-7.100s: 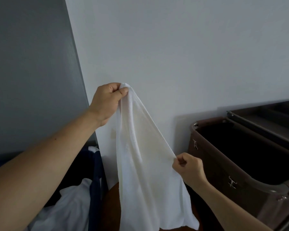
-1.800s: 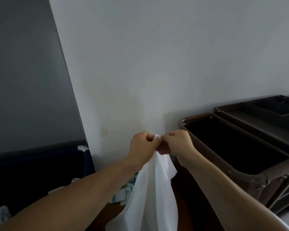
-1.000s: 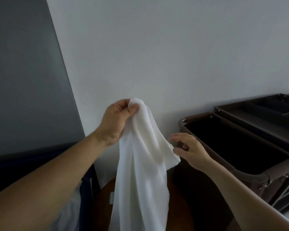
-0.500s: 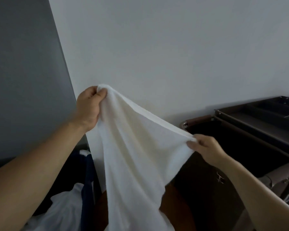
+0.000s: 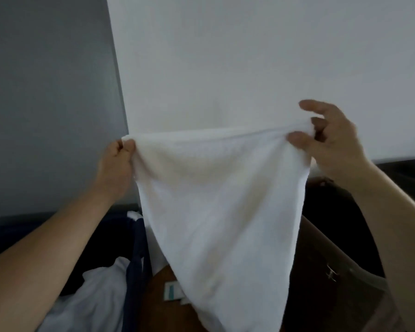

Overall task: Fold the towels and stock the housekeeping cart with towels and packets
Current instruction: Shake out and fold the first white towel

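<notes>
1. A plain white wall (image 5: 249,56) fills the far centre and right; a flat grey panel (image 5: 46,92) covers the far left
2. A white terry-cloth towel (image 5: 216,200) hangs in mid-air in the centre, in front of the wall. Its top edge is stretched level between two hands and the cloth narrows to a point near the bottom of the view
3. A dark brown housekeeping cart (image 5: 316,295) stands at the right, partly hidden behind the towel and the right forearm
4. A dark blue fabric bin (image 5: 135,259) sits at the near left, with crumpled white linen (image 5: 94,295) inside it
5. The left hand (image 5: 116,164) grips the towel's upper left corner, its fingers curled tight round the cloth
6. The right hand (image 5: 331,144) pinches the upper right corner between thumb and a bent finger, its forefinger raised free above the edge
7. A small white packet with a teal stripe (image 5: 171,291) lies on a brown surface below, just beside the towel's lower edge
</notes>
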A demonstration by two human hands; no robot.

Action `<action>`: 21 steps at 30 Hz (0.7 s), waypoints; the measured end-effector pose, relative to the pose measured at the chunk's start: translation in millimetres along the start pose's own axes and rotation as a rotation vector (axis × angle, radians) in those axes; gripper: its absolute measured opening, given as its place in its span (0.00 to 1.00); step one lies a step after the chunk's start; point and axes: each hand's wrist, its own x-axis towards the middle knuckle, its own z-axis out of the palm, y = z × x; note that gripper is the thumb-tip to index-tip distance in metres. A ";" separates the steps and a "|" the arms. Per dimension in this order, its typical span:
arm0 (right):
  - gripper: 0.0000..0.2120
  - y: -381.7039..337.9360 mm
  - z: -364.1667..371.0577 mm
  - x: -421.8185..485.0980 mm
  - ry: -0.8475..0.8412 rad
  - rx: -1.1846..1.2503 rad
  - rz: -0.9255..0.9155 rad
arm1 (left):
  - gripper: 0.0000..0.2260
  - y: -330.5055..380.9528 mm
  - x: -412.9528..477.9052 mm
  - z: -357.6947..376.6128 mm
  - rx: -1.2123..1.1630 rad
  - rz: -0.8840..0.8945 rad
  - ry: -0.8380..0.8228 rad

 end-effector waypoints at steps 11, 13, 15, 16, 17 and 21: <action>0.11 28.0 4.1 -1.6 0.009 -0.118 0.230 | 0.14 18.2 -19.1 30.7 0.190 0.119 0.269; 0.09 34.4 -1.5 -1.1 -0.035 -0.162 0.246 | 0.15 14.1 -21.7 32.1 0.253 0.151 0.265; 0.08 36.0 -8.2 1.0 -0.004 -0.097 0.284 | 0.14 11.5 -25.4 34.4 0.251 0.199 0.272; 0.09 37.7 -9.1 1.6 0.010 -0.040 0.329 | 0.14 13.0 -26.8 36.0 0.243 0.225 0.277; 0.09 38.2 -8.3 1.2 0.022 0.026 0.376 | 0.15 16.3 -28.2 37.7 0.231 0.251 0.279; 0.09 39.2 -4.8 4.0 0.064 0.213 0.399 | 0.15 35.3 -35.0 37.7 0.090 0.325 0.235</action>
